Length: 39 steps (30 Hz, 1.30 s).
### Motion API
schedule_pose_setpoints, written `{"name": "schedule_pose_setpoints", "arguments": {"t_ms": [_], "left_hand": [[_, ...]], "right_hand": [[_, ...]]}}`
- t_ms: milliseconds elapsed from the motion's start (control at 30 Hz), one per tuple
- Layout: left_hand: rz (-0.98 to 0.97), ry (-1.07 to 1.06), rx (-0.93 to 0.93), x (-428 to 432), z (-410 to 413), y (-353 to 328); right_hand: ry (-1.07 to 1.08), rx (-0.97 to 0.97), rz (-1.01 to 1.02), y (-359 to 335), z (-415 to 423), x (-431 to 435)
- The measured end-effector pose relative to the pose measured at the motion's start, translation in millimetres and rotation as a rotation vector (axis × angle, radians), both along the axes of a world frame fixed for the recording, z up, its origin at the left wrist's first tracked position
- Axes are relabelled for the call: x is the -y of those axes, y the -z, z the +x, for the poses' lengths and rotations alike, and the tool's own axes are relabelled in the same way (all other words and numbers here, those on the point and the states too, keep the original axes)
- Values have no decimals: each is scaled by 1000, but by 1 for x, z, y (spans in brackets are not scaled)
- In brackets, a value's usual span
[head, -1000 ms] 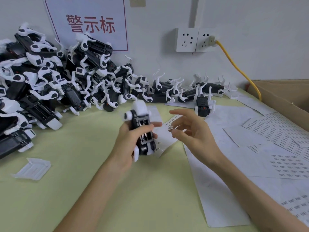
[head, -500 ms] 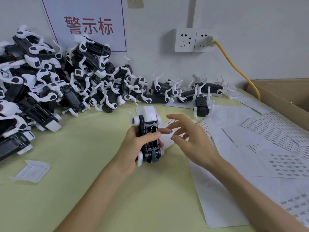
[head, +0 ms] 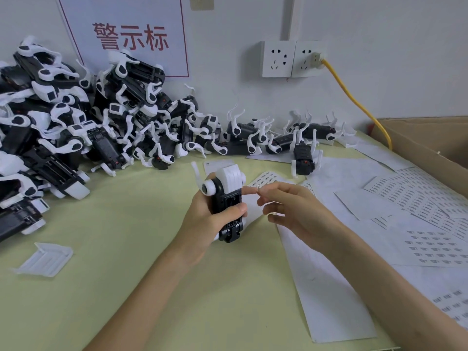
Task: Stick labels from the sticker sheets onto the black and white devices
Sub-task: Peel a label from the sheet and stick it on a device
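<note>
My left hand (head: 207,224) grips a black and white device (head: 228,196) upright above the green table, thumb across its black underside. My right hand (head: 291,211) is just to the right of it, pinching a tiny label (head: 257,190) between thumb and forefinger close to the device's upper right side. Sticker sheets (head: 415,206) with rows of small labels lie on the table to the right. A large pile of devices (head: 76,127) is heaped at the back left against the wall.
A single device (head: 302,158) lies on paper behind my hands. A white plastic cover (head: 45,258) lies at the left front. A cardboard box (head: 435,140) stands at the right, with a yellow cable (head: 354,97) running from the wall socket (head: 291,58).
My left hand turned the device so that its black underside faces me and brought it nearer. My right hand closed in toward it and now pinches a small label beside it.
</note>
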<state>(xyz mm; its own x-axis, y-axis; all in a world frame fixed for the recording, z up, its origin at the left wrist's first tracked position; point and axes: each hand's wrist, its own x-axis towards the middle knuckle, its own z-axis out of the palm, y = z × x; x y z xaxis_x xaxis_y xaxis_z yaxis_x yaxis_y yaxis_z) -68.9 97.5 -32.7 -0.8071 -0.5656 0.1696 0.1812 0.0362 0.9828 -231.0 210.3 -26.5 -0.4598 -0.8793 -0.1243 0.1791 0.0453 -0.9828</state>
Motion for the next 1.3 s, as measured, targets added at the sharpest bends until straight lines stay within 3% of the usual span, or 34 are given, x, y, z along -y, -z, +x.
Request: {"name": "schedule_pose_setpoints", "arguments": {"t_ms": [133, 233, 367, 500, 633, 800, 900, 1000, 1233, 1300], "left_hand": [[-97, -41, 71, -1, -3, 1], [-60, -113, 92, 1, -3, 1], [171, -162, 30, 7, -1, -1], [501, -143, -55, 16, 1, -6], [759, 21, -130, 20, 5, -10], [569, 115, -181, 14, 1, -7], [421, 199, -220, 12, 1, -5], [292, 256, -214, 13, 2, -4], [320, 194, -150, 20, 3, 1], [338, 121, -111, 20, 1, 2]], "right_hand": [[92, -68, -37, 0, 0, 0], [183, -140, -127, -3, 0, -2], [151, -154, -188, -10, 2, -4], [-13, -374, -94, -2, 11, -2], [-132, -545, -7, 10, 17, 2], [-89, -645, -16, 15, 18, 6], [22, -607, -86, 14, 19, 6], [115, -450, -209, 8, 16, 4], [240, 143, -440, -12, -5, -5], [217, 218, -462, -12, -7, -7]]}}
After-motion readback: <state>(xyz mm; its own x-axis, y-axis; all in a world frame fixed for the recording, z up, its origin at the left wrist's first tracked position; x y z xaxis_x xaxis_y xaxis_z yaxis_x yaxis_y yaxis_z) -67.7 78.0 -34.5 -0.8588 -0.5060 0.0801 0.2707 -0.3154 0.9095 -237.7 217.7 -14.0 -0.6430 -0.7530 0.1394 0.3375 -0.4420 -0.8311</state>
